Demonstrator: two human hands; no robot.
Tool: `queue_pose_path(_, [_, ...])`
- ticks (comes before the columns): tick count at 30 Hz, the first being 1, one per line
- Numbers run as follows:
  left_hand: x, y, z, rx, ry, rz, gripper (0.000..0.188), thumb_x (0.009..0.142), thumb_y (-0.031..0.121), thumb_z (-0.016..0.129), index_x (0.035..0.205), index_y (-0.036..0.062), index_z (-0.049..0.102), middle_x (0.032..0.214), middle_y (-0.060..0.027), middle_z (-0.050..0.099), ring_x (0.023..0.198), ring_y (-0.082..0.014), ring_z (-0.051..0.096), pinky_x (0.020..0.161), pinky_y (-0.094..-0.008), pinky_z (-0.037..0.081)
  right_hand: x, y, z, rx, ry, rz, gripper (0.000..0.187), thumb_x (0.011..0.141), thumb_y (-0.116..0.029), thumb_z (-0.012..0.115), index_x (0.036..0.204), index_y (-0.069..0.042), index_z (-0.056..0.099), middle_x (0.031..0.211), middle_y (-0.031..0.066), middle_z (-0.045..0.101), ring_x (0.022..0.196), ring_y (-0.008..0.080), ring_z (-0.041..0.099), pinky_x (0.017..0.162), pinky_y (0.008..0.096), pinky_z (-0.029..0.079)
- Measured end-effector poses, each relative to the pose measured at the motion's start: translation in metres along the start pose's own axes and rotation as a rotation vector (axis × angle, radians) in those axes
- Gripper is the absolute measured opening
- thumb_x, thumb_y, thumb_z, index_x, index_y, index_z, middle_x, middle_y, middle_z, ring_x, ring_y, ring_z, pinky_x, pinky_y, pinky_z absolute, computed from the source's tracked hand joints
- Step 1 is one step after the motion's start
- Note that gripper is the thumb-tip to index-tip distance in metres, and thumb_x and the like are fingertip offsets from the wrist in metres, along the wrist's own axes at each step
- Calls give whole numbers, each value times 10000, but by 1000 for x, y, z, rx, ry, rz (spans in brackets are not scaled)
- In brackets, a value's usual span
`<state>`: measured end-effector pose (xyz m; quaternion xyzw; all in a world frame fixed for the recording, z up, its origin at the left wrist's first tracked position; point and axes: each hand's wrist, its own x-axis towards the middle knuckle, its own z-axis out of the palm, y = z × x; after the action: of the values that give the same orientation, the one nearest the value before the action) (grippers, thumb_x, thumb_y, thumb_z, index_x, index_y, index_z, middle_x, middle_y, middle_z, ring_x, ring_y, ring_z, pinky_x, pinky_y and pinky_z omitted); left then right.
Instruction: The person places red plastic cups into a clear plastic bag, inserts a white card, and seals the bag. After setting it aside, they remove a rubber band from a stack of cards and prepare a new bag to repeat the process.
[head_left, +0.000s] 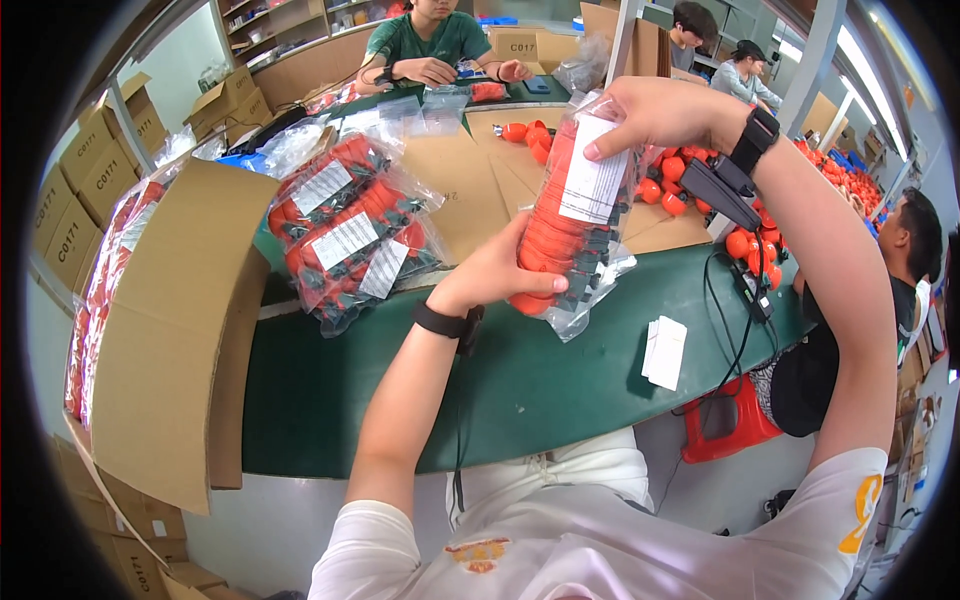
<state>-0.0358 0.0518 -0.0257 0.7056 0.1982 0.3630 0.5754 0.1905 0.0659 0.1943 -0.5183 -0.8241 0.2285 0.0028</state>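
Note:
My two hands hold a clear plastic bag packed with a stack of orange-red round parts with dark pieces along one side. A white printed label lies along its upper part. My left hand is closed round the lower left side, thumb across the front. At the bag's top, my right hand grips from the far right side, its thumb against the label. The bag is raised and tilted over the green table. To the left, several similar filled bags with white labels lie in a pile.
A cardboard box with raised flaps and filled bags stands at the left. Small white cards lie near the table's front. Loose orange parts and black cables are at the right. Co-workers sit across and beside the table; a red stool stands below.

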Motion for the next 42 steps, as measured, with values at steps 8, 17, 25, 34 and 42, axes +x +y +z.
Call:
queue_pose_path(8, [-5,8,-3,80,-57,-18,956,724,232,933,1468,12,375,1240,-92,621,1124,-189,608,1005,-361,499,-17,-14,-4,22,90,65,427,982,-378,677,1146,14,717,1019,42,748,907,106,636,868,298,499])
queue_pose_path(17, [-5,18,1,35,18,-4,916,756,157,911,1480,15,369,1264,-63,600,1124,-157,591,1000,-338,496,-10,-7,2,129,-11,-69,388,959,-288,719,1180,29,687,1116,62,742,1013,120,663,922,283,492])
queue_pose_path(25, [-4,16,-4,35,81,-43,881,741,151,921,1434,-28,408,1236,-95,638,1118,-175,625,996,-346,513,-21,-31,9,46,67,163,361,1003,-330,656,1062,18,731,923,-3,706,801,81,549,756,280,448])
queue_pose_path(34, [-4,16,-4,19,88,8,854,745,138,911,1436,1,428,1262,-67,624,1150,-162,600,1023,-339,488,-25,-32,17,135,75,146,383,1011,-313,624,1183,17,715,1028,82,746,880,154,641,839,330,500])
queue_pose_path(42, [-3,13,-2,76,85,2,872,739,127,914,1446,9,417,1249,-63,624,1133,-160,601,1005,-337,493,-30,-38,26,29,26,104,350,942,-301,713,1085,17,748,958,84,741,833,164,630,766,324,495])
